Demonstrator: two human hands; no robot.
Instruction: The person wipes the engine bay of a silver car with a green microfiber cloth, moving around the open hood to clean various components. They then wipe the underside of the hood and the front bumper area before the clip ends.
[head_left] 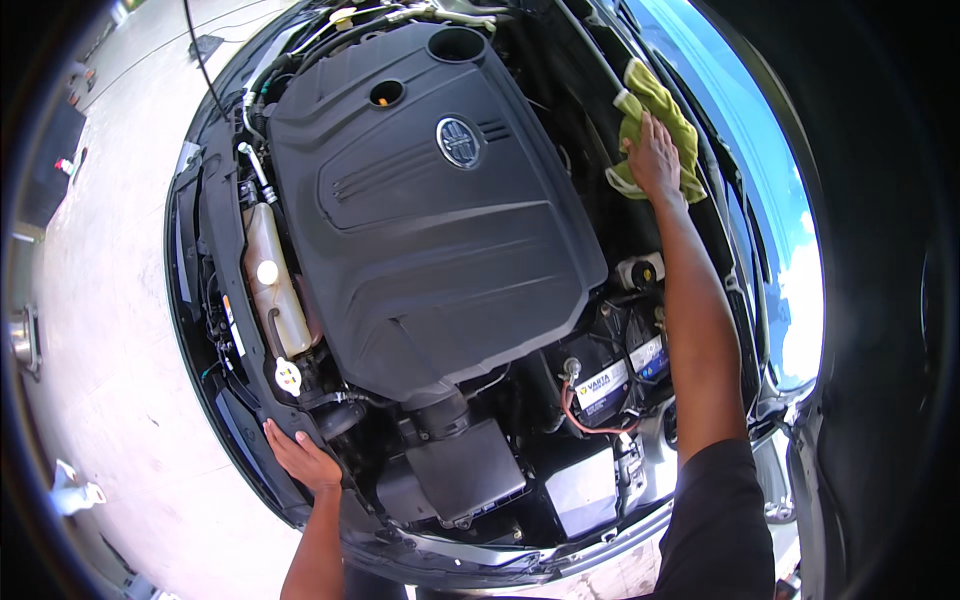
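Under my right hand (655,160) lies a crumpled green cloth (662,108), at the far right of the engine bay near the windshield. My fingers press on the cloth, and part of it bunches out ahead of them. My left hand (302,460) rests flat on the black front panel (352,505) of the car, fingers stretched out, with nothing in it. Between my arms sits the large black engine cover (430,230) with a round silver emblem (458,143).
A white coolant tank (265,245) stands left of the cover. The battery (605,390) with a red cable and the black air filter box (465,470) are nearer me. The windshield (745,150) bounds the right. Pale floor (110,270) shows left. A thin rod (200,60) rises far left.
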